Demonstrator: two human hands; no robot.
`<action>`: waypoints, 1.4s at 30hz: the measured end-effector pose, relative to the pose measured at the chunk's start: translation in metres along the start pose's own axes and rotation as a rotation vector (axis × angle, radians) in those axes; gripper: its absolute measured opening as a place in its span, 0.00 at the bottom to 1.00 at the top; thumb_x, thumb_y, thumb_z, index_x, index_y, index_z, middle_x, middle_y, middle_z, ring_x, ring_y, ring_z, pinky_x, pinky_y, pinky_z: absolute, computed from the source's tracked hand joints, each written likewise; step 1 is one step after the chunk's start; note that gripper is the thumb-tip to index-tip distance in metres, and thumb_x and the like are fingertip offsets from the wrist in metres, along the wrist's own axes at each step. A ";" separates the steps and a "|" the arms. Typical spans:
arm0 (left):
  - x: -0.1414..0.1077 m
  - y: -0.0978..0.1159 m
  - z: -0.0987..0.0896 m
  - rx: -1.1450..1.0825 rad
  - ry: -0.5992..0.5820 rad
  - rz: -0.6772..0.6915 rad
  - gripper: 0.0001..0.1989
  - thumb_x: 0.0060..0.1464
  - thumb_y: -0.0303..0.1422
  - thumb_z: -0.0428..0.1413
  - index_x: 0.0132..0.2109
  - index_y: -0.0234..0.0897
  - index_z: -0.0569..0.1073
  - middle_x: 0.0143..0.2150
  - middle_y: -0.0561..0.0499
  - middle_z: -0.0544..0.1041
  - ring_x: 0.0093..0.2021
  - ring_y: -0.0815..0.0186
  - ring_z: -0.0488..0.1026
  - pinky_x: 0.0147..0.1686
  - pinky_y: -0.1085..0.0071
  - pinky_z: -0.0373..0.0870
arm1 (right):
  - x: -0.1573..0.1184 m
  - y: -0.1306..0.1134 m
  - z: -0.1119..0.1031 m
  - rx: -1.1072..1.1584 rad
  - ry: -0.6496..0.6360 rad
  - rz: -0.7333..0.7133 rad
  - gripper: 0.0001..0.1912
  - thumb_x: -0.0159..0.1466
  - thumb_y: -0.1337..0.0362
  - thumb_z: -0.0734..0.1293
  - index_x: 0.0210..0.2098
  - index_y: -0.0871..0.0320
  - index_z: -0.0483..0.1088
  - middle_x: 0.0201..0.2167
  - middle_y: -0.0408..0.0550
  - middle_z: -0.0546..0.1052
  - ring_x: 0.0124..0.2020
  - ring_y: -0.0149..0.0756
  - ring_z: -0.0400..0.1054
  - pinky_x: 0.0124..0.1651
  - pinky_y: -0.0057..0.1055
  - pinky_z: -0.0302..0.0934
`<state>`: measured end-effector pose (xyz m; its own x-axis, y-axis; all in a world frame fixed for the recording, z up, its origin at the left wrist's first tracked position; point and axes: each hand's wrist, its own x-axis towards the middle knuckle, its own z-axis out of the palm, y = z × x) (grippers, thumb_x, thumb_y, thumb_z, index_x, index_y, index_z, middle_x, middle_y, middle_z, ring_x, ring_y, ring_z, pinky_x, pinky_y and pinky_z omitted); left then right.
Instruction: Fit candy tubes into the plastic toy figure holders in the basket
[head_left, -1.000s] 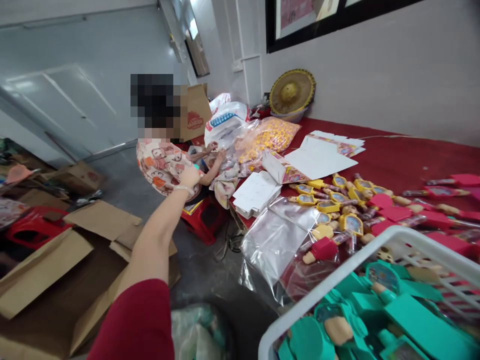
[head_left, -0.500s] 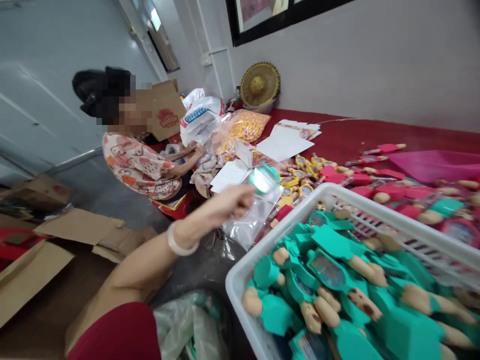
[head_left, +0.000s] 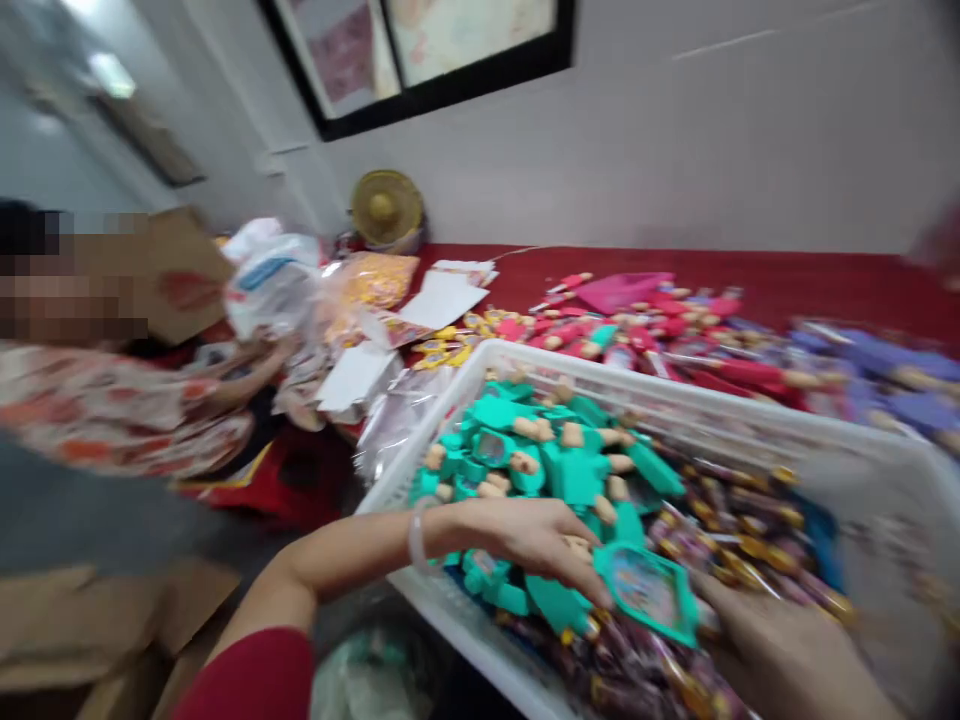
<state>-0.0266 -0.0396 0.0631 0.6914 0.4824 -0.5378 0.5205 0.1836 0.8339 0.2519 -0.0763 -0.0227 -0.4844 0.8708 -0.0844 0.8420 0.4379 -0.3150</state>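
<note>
A green toy with a clear picture window (head_left: 649,592) and a beige handle is between my two hands, above the white plastic basket (head_left: 480,640). My left hand (head_left: 532,545), with a pale bangle at the wrist, has its fingers closed around the handle end. At the opposite end, my right hand (head_left: 780,640) grips the toy's edge; it is blurred and its lower fingers are hidden. Many similar green toys (head_left: 574,470) fill the basket's left part. Dark wrapped pieces with yellow ends (head_left: 750,520) lie to the right and underneath.
Red toys (head_left: 652,330), yellow toys (head_left: 442,345) and purple toys (head_left: 915,375) cover the red table (head_left: 825,285) behind the basket. At left a co-worker (head_left: 127,410) sits by plastic bags (head_left: 274,280). A cardboard box (head_left: 67,620) and a sack (head_left: 371,675) stand below.
My left hand has come back from the shiny round green item near the bags to the basket. My right hand has entered view, and the camera has turned right.
</note>
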 end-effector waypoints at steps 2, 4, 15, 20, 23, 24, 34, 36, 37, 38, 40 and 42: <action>0.003 0.004 -0.002 0.086 0.031 0.038 0.17 0.47 0.44 0.62 0.37 0.36 0.75 0.26 0.56 0.65 0.27 0.72 0.60 0.23 0.77 0.55 | -0.001 -0.005 -0.007 -0.021 -0.111 -0.036 0.13 0.58 0.65 0.63 0.42 0.50 0.73 0.27 0.49 0.78 0.30 0.46 0.73 0.29 0.34 0.58; 0.010 0.005 -0.005 0.118 -0.012 0.058 0.16 0.48 0.44 0.61 0.37 0.36 0.76 0.26 0.56 0.67 0.26 0.71 0.61 0.24 0.77 0.56 | 0.007 -0.008 -0.018 0.045 -0.140 -0.050 0.08 0.59 0.65 0.62 0.35 0.52 0.73 0.26 0.47 0.78 0.29 0.42 0.73 0.29 0.32 0.55; 0.098 0.067 -0.096 -0.165 0.568 0.248 0.16 0.49 0.44 0.60 0.27 0.34 0.69 0.20 0.54 0.63 0.18 0.74 0.56 0.17 0.78 0.51 | 0.017 0.042 -0.058 0.386 0.703 0.390 0.32 0.63 0.52 0.63 0.63 0.56 0.52 0.47 0.55 0.72 0.46 0.45 0.68 0.48 0.42 0.62; 0.141 0.049 -0.068 -0.008 0.584 0.263 0.16 0.56 0.39 0.55 0.48 0.34 0.70 0.33 0.48 0.73 0.23 0.72 0.65 0.22 0.76 0.61 | 0.026 0.053 -0.050 0.231 0.366 0.405 0.17 0.67 0.58 0.57 0.53 0.58 0.64 0.43 0.52 0.75 0.42 0.41 0.70 0.43 0.35 0.62; 0.163 0.028 -0.030 0.744 0.460 0.353 0.17 0.55 0.27 0.52 0.52 0.36 0.69 0.47 0.44 0.74 0.45 0.61 0.71 0.42 0.68 0.68 | 0.046 0.053 -0.038 -0.004 -0.024 0.383 0.16 0.68 0.63 0.54 0.50 0.59 0.67 0.44 0.55 0.76 0.44 0.43 0.70 0.44 0.34 0.61; 0.173 0.024 -0.021 0.852 0.449 0.354 0.17 0.54 0.24 0.52 0.51 0.35 0.70 0.50 0.41 0.72 0.51 0.57 0.69 0.48 0.64 0.65 | 0.053 0.053 -0.032 -0.042 -0.140 0.355 0.16 0.68 0.64 0.55 0.49 0.59 0.69 0.43 0.55 0.77 0.43 0.43 0.71 0.43 0.33 0.61; 0.155 0.044 -0.008 0.545 0.544 0.431 0.17 0.61 0.33 0.47 0.56 0.35 0.59 0.45 0.46 0.72 0.42 0.65 0.71 0.41 0.70 0.68 | 0.068 0.038 0.024 -0.173 -0.394 0.244 0.15 0.66 0.65 0.58 0.48 0.59 0.71 0.38 0.58 0.79 0.41 0.45 0.73 0.40 0.34 0.62; 0.115 0.039 -0.007 0.218 0.530 0.455 0.18 0.58 0.36 0.52 0.54 0.38 0.60 0.42 0.50 0.72 0.40 0.66 0.70 0.39 0.72 0.68 | 0.065 0.036 0.025 -0.224 -0.385 0.215 0.14 0.65 0.68 0.58 0.46 0.60 0.73 0.39 0.58 0.79 0.41 0.45 0.73 0.42 0.35 0.61; 0.096 0.033 -0.005 0.100 0.479 0.414 0.18 0.56 0.36 0.55 0.52 0.38 0.63 0.40 0.51 0.72 0.39 0.66 0.69 0.38 0.72 0.68 | 0.064 0.034 0.025 -0.255 -0.374 0.196 0.15 0.65 0.70 0.58 0.44 0.61 0.73 0.39 0.59 0.78 0.41 0.46 0.73 0.43 0.37 0.60; 0.078 0.026 -0.002 -0.007 0.419 0.351 0.18 0.53 0.35 0.57 0.51 0.39 0.65 0.39 0.52 0.72 0.39 0.66 0.69 0.38 0.73 0.68 | 0.062 0.032 0.024 -0.289 -0.361 0.174 0.15 0.64 0.71 0.57 0.42 0.62 0.74 0.39 0.61 0.78 0.42 0.47 0.72 0.45 0.39 0.59; 0.050 0.013 0.006 -0.213 0.289 0.242 0.16 0.52 0.34 0.58 0.48 0.38 0.68 0.39 0.51 0.72 0.39 0.66 0.70 0.39 0.72 0.68 | 0.060 0.029 0.023 -0.360 -0.325 0.129 0.16 0.63 0.73 0.56 0.39 0.65 0.75 0.41 0.65 0.77 0.45 0.51 0.70 0.48 0.44 0.56; 0.032 0.003 0.014 -0.362 0.195 0.214 0.17 0.51 0.34 0.59 0.49 0.37 0.69 0.39 0.51 0.72 0.37 0.67 0.70 0.40 0.71 0.68 | 0.059 0.030 0.022 -0.419 -0.295 0.084 0.15 0.61 0.74 0.58 0.38 0.65 0.76 0.44 0.68 0.75 0.49 0.55 0.67 0.50 0.47 0.53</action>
<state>0.0043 -0.0350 0.0469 0.6392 0.6874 -0.3447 0.1445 0.3330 0.9318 0.2428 -0.0166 -0.0580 -0.4065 0.8330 -0.3754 0.8743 0.4739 0.1047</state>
